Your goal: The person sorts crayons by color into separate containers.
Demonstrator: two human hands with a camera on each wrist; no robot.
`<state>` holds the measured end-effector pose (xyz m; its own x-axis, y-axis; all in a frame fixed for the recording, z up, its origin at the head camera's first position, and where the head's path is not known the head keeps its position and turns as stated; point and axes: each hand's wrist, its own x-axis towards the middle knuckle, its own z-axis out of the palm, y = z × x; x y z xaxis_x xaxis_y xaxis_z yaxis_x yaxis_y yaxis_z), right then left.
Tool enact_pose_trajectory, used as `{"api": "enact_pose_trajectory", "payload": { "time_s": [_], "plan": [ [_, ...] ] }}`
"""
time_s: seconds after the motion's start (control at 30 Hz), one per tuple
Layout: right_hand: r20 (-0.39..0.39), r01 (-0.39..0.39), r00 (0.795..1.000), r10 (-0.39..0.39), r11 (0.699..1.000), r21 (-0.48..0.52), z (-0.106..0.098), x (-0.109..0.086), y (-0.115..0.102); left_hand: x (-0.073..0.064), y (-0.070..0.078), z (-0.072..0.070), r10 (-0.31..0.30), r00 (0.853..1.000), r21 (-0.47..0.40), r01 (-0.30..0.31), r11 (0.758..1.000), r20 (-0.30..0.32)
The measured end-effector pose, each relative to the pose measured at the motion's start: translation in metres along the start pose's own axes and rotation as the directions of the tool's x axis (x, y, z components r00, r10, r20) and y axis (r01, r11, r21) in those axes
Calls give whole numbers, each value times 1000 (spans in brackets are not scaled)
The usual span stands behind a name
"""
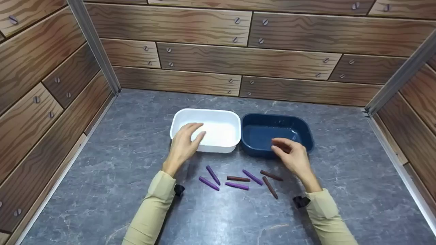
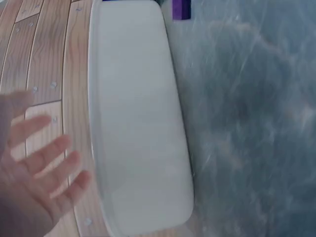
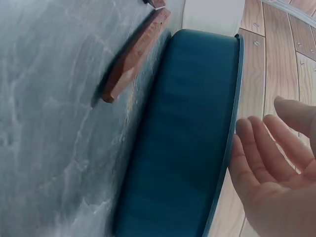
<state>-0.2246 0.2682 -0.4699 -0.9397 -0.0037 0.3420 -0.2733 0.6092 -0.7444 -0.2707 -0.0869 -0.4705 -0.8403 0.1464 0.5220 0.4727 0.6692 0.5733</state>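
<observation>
My left hand (image 1: 184, 141) hovers over the near left part of a white tub (image 1: 221, 149), fingers relaxed and nothing in them. Over the near right side of a dark blue tub (image 1: 260, 153) is my right hand (image 1: 292, 154), its fingers loosely bent and holding nothing. In front of the tubs lie several purple sticks (image 1: 237, 186), crayon-like, and 3 brown sticks (image 1: 270, 187) of the same shape. The right wrist view shows a brown stick (image 3: 136, 57) beside the blue tub's wall (image 3: 182, 133). In the left wrist view, a purple stick's end (image 2: 181, 10) shows near the white tub (image 2: 140, 118).
The two tubs stand side by side on a grey marbled tabletop (image 1: 136, 204). Wood-plank panels (image 1: 204, 56) wall the back and both sides, with metal strips (image 1: 98, 47) at the corners. A small black object (image 1: 301, 201) sits at the right wrist.
</observation>
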Motion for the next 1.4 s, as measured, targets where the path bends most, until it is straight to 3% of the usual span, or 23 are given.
{"api": "enact_pose_trajectory", "payload": {
  "time_s": [0.13, 0.27, 0.37, 0.47, 0.57, 0.73, 0.9, 1.1, 1.17, 1.27, 1.4],
  "plan": [
    [-44, 5, 999, -3, 999, 34, -5, -4, -12, 4, -1, 5, -76, 987, -114, 60, 992, -139],
    [-11, 11, 1000, -9, 994, 108, -10, -11, -27, 8, -4, 5, -166, 970, -243, 120, 963, -179],
    [81, -43, 996, 28, 982, 185, -12, -15, -16, 8, -8, 4, -250, 949, -328, 178, 928, -190],
    [204, -131, 976, 81, 961, 243, -13, -17, 3, 8, -13, 3, -324, 925, -388, 229, 893, -200],
    [314, -169, 946, 84, 952, 255, -14, -21, 16, 8, -19, 1, -383, 901, -429, 269, 862, -204],
    [422, -208, 903, 83, 943, 261, -17, -25, 29, 10, -26, 0, -456, 864, -477, 316, 820, -212],
    [459, -207, 884, 92, 956, 207, -23, -26, 39, 17, -35, -1, -469, 860, -522, 311, 795, -201],
    [527, -151, 847, 72, 983, 108, -31, -31, 51, 22, -47, 0, -495, 849, -611, 295, 735, -185],
    [543, -144, 836, 76, 986, 84, -32, -32, 52, 23, -51, -1, -500, 841, -604, 293, 742, -206],
    [565, -118, 822, 71, 992, 48, -31, -32, 52, 26, -55, -3, -488, 837, -542, 299, 786, -247],
    [584, -59, 810, 54, 998, -9, -28, -30, 50, 32, -61, -5, -455, 855, -458, 311, 833, -248]
  ]
}}
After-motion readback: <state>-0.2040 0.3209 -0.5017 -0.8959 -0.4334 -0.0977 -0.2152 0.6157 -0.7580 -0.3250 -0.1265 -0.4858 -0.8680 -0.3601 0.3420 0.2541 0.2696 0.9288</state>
